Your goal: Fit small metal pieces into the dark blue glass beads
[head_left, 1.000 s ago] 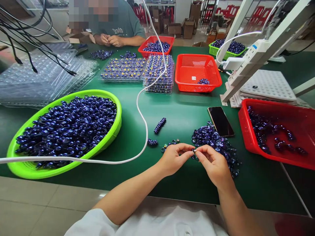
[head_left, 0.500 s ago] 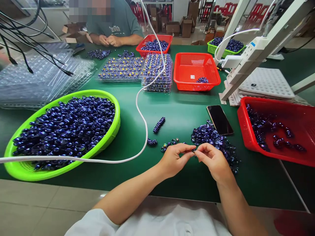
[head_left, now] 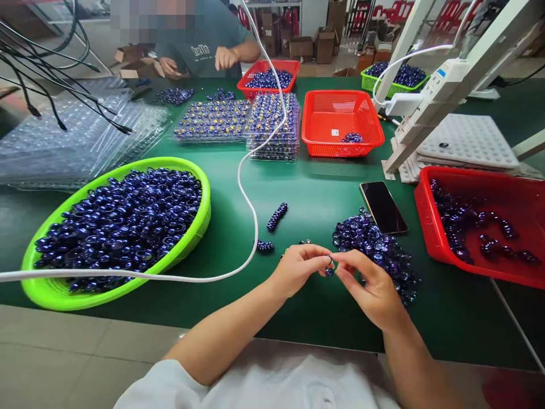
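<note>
My left hand (head_left: 300,268) is closed, pinching a shiny dark blue ring (head_left: 329,272) between thumb and fingers above the table. Close against it is my right hand (head_left: 371,288); its index fingertip reaches the left fingertips, and its thumb is a little apart from the index finger. Whether a tiny piece sits at the right fingertips is too small to tell. Beyond my right hand lies a loose pile of dark blue pieces (head_left: 366,236). Two short rows of rings, one longer (head_left: 277,216) and one shorter (head_left: 265,246), lie left of the hands. My left hand partly hides a few loose rings (head_left: 305,242).
A green basket (head_left: 208,199) full of rings stands left, with a white cable (head_left: 251,227) crossing it. A red basket (head_left: 426,227) is right, beside a phone (head_left: 384,207). Filled clear trays (head_left: 272,128) and another red basket (head_left: 309,142) lie beyond. A co-worker (head_left: 200,51) sits opposite.
My right thumb and index finger have parted, and the ring in my left hand now shows. The co-worker's hands have moved apart. The view has shifted slightly.
</note>
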Demonstrator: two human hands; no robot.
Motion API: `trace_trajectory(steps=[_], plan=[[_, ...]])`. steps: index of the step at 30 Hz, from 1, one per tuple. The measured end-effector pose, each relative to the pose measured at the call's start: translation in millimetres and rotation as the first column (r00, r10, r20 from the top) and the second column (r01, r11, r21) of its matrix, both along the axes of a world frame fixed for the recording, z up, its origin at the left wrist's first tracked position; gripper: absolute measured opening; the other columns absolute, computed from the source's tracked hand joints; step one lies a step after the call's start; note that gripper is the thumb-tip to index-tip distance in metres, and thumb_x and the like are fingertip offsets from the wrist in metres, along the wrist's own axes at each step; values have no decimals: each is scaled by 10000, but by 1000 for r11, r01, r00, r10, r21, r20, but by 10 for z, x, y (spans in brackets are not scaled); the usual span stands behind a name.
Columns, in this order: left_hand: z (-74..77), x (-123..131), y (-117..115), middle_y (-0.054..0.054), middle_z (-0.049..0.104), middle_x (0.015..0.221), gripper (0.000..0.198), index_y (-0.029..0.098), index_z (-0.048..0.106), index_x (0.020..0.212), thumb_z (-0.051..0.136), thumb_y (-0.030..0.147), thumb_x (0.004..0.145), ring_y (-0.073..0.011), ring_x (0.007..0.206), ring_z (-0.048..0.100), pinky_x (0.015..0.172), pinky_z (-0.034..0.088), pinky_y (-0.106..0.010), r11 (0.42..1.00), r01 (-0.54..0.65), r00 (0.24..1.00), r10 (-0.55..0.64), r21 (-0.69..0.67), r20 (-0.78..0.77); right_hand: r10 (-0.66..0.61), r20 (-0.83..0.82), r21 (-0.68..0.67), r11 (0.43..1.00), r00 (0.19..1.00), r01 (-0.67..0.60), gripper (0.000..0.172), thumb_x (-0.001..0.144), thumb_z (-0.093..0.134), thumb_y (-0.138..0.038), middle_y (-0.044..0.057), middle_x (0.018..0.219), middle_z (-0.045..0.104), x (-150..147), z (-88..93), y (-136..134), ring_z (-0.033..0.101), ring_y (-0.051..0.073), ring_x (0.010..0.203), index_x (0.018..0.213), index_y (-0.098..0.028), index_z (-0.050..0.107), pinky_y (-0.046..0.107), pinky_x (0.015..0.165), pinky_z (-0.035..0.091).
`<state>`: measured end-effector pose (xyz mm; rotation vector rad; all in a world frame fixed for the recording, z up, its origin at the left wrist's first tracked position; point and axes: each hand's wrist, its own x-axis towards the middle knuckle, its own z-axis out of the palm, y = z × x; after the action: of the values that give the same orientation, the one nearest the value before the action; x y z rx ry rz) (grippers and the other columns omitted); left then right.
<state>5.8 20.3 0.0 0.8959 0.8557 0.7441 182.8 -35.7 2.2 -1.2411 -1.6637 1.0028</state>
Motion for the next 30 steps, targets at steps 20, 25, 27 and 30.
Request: trace_trajectory(steps=[20,25,27,30], plan=[[66,-30,-15,-48,723,736,252,117,767,867,796,304,701,-105,607,597,607,488,-239,1000,4,999,-5,20,48,-199,327,558,830,924,-19,275,847,593,-7,26,862,639,-42,-72,-9,648,147,823,1031,-197,517,268,739,534],[39,-28,-9,-55,729,764,278,119,768,898,793,326,715,-119,637,616,632,501,-253,999,9,1000,-9,39,1,-218,366,567,823,905,-31,299,815,601,11,30,870,648,-37,-104,18,648,156,821,1011,-202,525,295,756,544],[38,-31,4,-52,729,760,290,117,767,913,797,327,716,-112,629,616,649,506,-253,1000,17,1000,-17,26,7,-211,356,544,839,911,-18,299,819,594,11,36,878,647,-25,-98,27,646,168,842,1020,-203,538,318,770,548],[58,-34,15,-51,734,772,313,116,763,937,809,326,710,-107,639,625,674,519,-251,1000,3,1000,-4,17,23,-203,302,510,860,932,22,298,839,588,7,45,910,658,-4,-68,15,650,172,878,1050,-202,559,321,781,554]])
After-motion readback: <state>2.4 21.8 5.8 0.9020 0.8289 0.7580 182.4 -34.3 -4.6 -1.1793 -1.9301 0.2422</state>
